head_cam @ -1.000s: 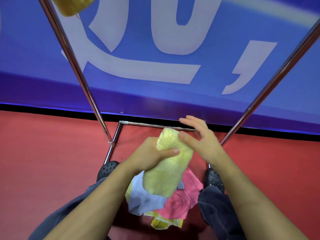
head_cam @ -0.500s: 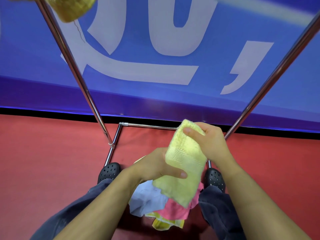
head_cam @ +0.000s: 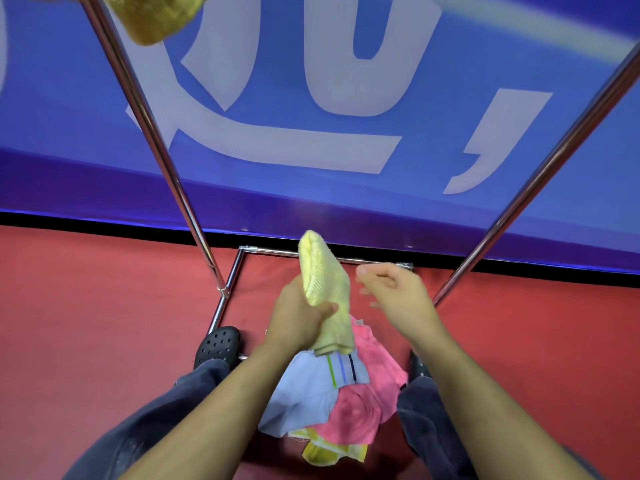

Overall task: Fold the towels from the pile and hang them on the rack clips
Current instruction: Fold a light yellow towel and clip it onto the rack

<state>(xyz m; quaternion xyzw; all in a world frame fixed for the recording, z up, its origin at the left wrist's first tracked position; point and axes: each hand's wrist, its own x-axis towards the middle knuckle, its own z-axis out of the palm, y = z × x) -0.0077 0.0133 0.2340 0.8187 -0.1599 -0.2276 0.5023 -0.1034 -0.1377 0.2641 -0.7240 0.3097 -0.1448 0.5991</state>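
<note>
Above the floor pile, between the rack's two uprights: pale yellow terry towel, folded into a narrow bundle (head_cam: 323, 292). Long axis runs near vertical in view, folded end pointing up and away toward the rack's base bar, loose edges hanging toward the pile.

Left hand (head_cam: 299, 318) grips the towel around its lower middle, thumb wrapped across the front. Right hand (head_cam: 398, 296) is just beside it, not touching, fingers loosely curled, holding nothing; slightly motion-blurred.

Progress: one darker yellow towel (head_cam: 156, 15) already hangs at top left near the left chrome upright (head_cam: 152, 133); clip itself not visible. This towel looks folded, not yet hung.

Left to do: heap of light blue, pink and yellow towels (head_cam: 332, 403) on the red floor (head_cam: 86, 323) between the person's feet.
</note>
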